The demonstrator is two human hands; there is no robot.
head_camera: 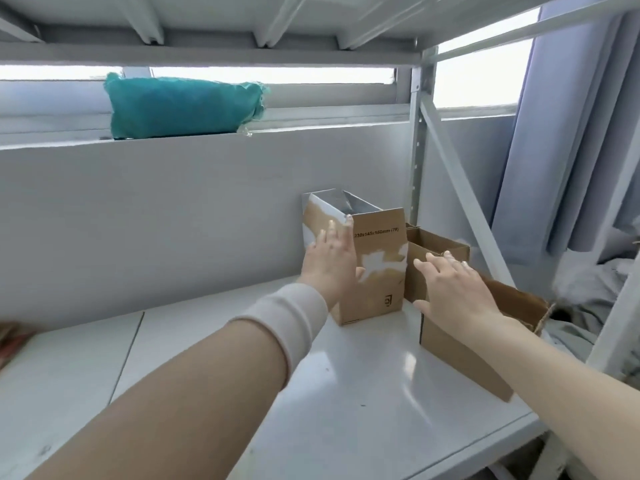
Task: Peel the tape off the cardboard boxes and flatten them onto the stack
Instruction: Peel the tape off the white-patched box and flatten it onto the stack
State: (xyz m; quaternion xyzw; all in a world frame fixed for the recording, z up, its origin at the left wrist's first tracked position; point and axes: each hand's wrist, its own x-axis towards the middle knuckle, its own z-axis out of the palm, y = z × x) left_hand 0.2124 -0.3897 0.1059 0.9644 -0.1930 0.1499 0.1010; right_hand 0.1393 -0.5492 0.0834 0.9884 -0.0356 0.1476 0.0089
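A tall open cardboard box with torn white patches and printed dimensions stands upright on the white shelf. My left hand lies flat against its left face, fingers straight, fingertips at the top edge. Behind it on the right stands a smaller open brown box. A larger open brown box sits at the shelf's right edge. My right hand hovers with spread fingers over that box's far rim, close to the tall box's right side. Contact there is unclear.
The grey back wall runs behind the boxes. A teal bundle lies on the ledge above. A steel shelf post with a diagonal brace stands at the right, a curtain beyond it. A shelf deck hangs overhead.
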